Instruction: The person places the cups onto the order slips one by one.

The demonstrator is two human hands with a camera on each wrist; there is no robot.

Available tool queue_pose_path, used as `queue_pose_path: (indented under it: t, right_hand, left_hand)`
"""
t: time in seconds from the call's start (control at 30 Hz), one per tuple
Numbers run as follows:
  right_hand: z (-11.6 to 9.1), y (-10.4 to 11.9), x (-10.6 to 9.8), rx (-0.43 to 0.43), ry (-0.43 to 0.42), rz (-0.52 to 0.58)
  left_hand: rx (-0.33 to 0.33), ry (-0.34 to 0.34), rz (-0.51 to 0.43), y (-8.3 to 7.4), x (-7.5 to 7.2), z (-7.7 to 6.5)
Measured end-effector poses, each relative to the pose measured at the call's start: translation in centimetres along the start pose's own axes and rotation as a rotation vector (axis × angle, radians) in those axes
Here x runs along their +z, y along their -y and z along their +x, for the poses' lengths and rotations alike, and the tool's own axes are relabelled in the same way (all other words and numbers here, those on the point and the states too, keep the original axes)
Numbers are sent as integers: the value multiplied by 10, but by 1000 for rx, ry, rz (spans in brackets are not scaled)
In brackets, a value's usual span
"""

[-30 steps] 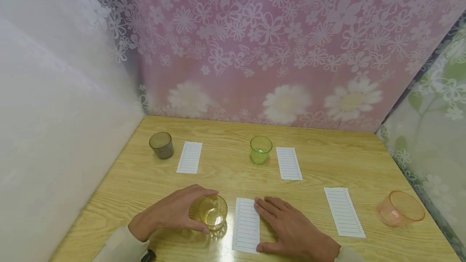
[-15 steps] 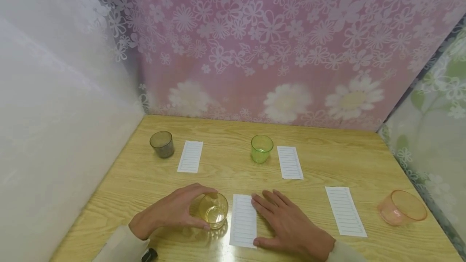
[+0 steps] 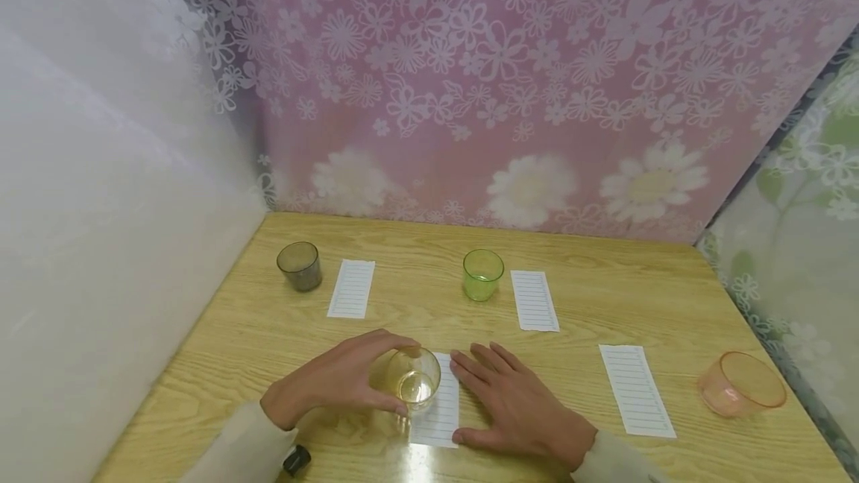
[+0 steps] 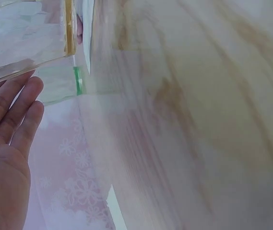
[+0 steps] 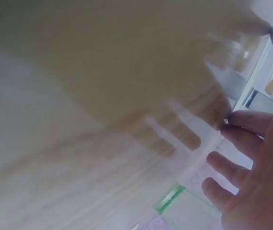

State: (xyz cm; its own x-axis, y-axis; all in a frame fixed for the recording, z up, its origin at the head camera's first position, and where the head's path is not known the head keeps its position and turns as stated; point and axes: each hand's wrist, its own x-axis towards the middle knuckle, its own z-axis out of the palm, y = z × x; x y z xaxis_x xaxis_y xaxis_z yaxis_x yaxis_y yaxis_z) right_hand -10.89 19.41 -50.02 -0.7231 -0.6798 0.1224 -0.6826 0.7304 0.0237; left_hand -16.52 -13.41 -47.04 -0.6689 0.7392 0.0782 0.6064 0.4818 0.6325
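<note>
In the head view my left hand (image 3: 338, 379) grips a clear yellow drinking glass (image 3: 424, 375) from its left side, thumb in front and fingers behind. The glass overlaps the left part of a ruled paper strip (image 3: 439, 423). In the left wrist view, the glass (image 4: 30, 43) shows a gap between its amber base and the tabletop. My right hand (image 3: 520, 412) lies palm down with fingers spread, fingertip and thumb at the strip's right edge. The right wrist view shows straight fingers (image 5: 227, 170), with index finger and thumb at the strip's edge.
A grey glass (image 3: 300, 267) and a green glass (image 3: 482, 278) stand at the back, each beside a paper strip (image 3: 351, 289). To the right are another strip (image 3: 636, 390) and an orange glass (image 3: 738, 386). Walls with floral cloth (image 3: 429, 95) border the wooden table (image 3: 416, 244).
My left hand has moved right with the yellow glass, from beside the paper strip to over it. My right hand has slid left and slightly away, moving the strip with it.
</note>
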Motion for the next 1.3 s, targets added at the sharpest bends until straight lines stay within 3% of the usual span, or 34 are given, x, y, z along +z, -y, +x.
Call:
queue_pose_path:
  t: [0.33, 0.77, 1.3]
  right_hand:
    - [9, 5, 0, 27, 71, 48]
    - [19, 8, -1, 14, 78, 77]
    - [20, 8, -4, 19, 89, 48]
  left_hand:
    - [-3, 20, -3, -4, 5, 10]
    - [-17, 35, -4, -3, 11, 18]
    - [-41, 45, -8, 2, 16, 17]
